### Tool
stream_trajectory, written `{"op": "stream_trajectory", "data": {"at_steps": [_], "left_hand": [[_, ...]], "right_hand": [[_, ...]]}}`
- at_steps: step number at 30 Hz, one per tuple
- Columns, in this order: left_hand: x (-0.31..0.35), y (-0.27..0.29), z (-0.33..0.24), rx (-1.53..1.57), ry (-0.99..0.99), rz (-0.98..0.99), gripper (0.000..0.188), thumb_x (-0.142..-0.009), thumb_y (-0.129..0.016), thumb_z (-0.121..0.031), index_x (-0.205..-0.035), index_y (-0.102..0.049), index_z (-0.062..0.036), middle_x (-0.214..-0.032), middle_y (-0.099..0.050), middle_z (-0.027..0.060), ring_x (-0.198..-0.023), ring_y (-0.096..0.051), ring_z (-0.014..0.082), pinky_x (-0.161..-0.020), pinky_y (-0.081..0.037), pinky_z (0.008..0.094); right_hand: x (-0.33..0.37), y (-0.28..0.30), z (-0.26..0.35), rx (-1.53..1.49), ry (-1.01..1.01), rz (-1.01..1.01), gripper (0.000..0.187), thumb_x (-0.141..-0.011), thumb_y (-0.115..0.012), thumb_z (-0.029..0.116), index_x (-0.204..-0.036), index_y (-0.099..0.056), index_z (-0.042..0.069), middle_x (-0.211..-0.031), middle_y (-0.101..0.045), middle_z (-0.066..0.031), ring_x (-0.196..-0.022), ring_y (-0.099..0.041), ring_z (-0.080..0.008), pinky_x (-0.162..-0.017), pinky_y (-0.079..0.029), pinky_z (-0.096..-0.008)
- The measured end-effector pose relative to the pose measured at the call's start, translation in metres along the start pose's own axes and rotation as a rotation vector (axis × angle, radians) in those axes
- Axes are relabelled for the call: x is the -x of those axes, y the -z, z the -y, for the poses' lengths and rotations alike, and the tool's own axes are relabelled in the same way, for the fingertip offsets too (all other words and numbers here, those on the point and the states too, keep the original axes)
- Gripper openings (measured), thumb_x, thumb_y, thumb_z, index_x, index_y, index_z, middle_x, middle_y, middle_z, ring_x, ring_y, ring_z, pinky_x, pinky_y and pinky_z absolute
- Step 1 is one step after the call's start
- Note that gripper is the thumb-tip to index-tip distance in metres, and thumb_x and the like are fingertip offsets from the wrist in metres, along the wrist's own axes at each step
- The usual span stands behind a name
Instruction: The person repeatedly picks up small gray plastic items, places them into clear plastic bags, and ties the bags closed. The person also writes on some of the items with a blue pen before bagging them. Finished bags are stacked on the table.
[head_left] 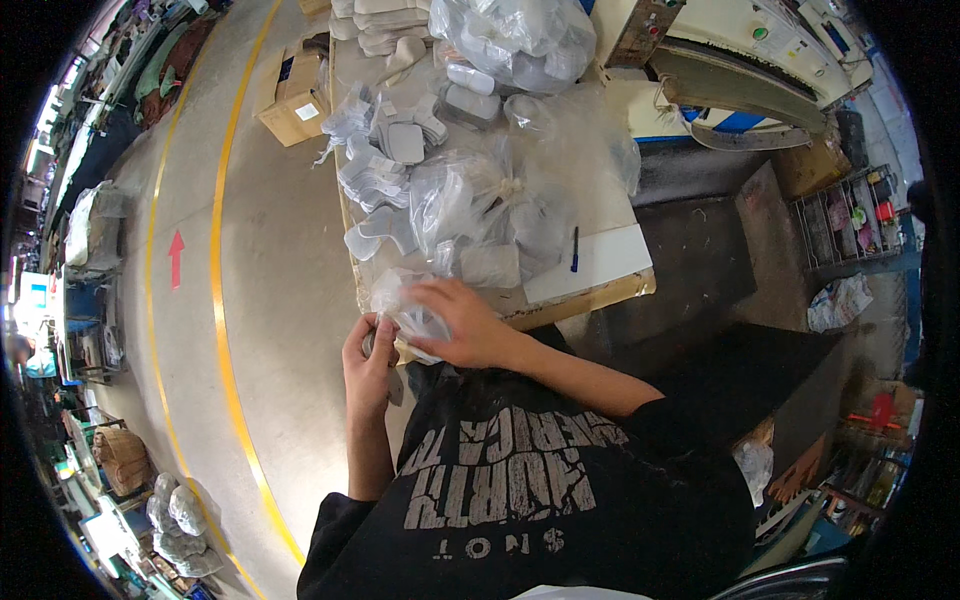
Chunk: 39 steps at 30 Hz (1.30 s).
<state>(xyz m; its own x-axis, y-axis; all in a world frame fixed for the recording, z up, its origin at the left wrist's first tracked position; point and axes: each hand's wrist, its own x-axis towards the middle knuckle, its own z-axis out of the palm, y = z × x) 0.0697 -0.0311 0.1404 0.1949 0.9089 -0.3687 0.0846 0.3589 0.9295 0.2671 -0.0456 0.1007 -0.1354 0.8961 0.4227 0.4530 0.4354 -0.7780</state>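
At the table's near left corner I have a small clear plastic bag (388, 289) with pale contents that I cannot make out. My left hand (368, 352) pinches the bag's edge between thumb and fingers. Curled over the bag from the other side, my right hand (458, 322) grips it, its fingertips partly hidden by the film. Just beyond lie a larger knotted clear bag (445, 205) of grey pieces and a loose grey curved piece (380, 232). More flat grey cut pieces (405, 143) are stacked farther up.
The worktable (590, 290) carries a white sheet (600, 262) with a dark pen (575, 250) on it. A big filled plastic bag (520, 40) stands at the far end. A cardboard box (292, 98) is left of the table. Machinery (760, 60) stands at the far right.
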Motion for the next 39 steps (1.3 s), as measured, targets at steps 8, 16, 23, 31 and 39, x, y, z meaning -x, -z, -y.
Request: {"op": "stream_trajectory", "data": {"at_steps": [8, 16, 23, 31, 39], "left_hand": [[0.016, -0.021, -0.016, -0.232, -0.087, -0.095, 0.013, -0.101, -0.066, -0.014, -0.099, -0.066, -0.0003, -0.089, -0.066, 0.0017, -0.078, -0.058, 0.0116, -0.073, -0.046, 0.0263], [0.011, -0.031, -0.022, -0.616, -0.336, 0.217, 0.016, -0.097, -0.064, -0.013, -0.096, -0.064, 0.0027, -0.094, -0.064, 0.015, -0.079, -0.062, 0.0321, -0.071, -0.049, 0.0373], [0.011, -0.056, -0.035, -0.818, -0.449, 0.004, 0.018, -0.096, -0.067, -0.019, -0.101, -0.071, -0.0027, -0.109, -0.067, 0.0131, -0.083, -0.068, 0.0333, -0.071, -0.054, 0.0395], [0.004, -0.032, -0.046, -0.863, -0.464, 0.208, 0.029, -0.088, -0.077, -0.02, -0.115, -0.074, -0.0097, -0.131, -0.066, 0.0099, -0.085, -0.072, 0.0249, -0.073, -0.055, 0.0351], [-0.021, -0.02, 0.023, -0.72, -0.345, 0.225, 0.051, -0.081, -0.081, -0.01, -0.129, -0.064, -0.0053, -0.118, -0.072, 0.0169, -0.106, -0.071, 0.0334, -0.089, -0.055, 0.0381]], "right_hand": [[0.015, -0.027, -0.03, -0.379, -0.221, 0.044, 0.023, -0.103, -0.058, 0.021, -0.117, -0.06, 0.002, -0.111, -0.066, -0.0174, -0.106, -0.063, -0.0348, -0.093, -0.049, -0.0442], [0.024, -0.03, -0.041, -0.437, -0.544, 0.199, 0.024, -0.108, -0.05, 0.022, -0.118, -0.06, 0.002, -0.104, -0.065, -0.0081, -0.099, -0.062, -0.0213, -0.09, -0.05, -0.0358], [0.031, -0.03, -0.035, -0.604, -0.237, 0.379, 0.033, -0.096, -0.063, 0.015, -0.124, -0.058, -0.001, -0.129, -0.064, -0.0201, -0.116, -0.063, -0.035, -0.098, -0.05, -0.0426], [0.029, -0.028, -0.05, -0.422, -0.312, 0.329, 0.044, -0.11, -0.049, 0.038, -0.112, -0.064, -0.004, -0.102, -0.072, -0.0157, -0.098, -0.069, -0.0289, -0.085, -0.051, -0.0423], [0.032, -0.016, -0.037, -0.917, -0.653, 0.245, 0.044, -0.113, -0.044, 0.042, -0.106, -0.07, 0.007, -0.096, -0.064, 0.0017, -0.089, -0.058, -0.0092, -0.082, -0.048, -0.0264]]}}
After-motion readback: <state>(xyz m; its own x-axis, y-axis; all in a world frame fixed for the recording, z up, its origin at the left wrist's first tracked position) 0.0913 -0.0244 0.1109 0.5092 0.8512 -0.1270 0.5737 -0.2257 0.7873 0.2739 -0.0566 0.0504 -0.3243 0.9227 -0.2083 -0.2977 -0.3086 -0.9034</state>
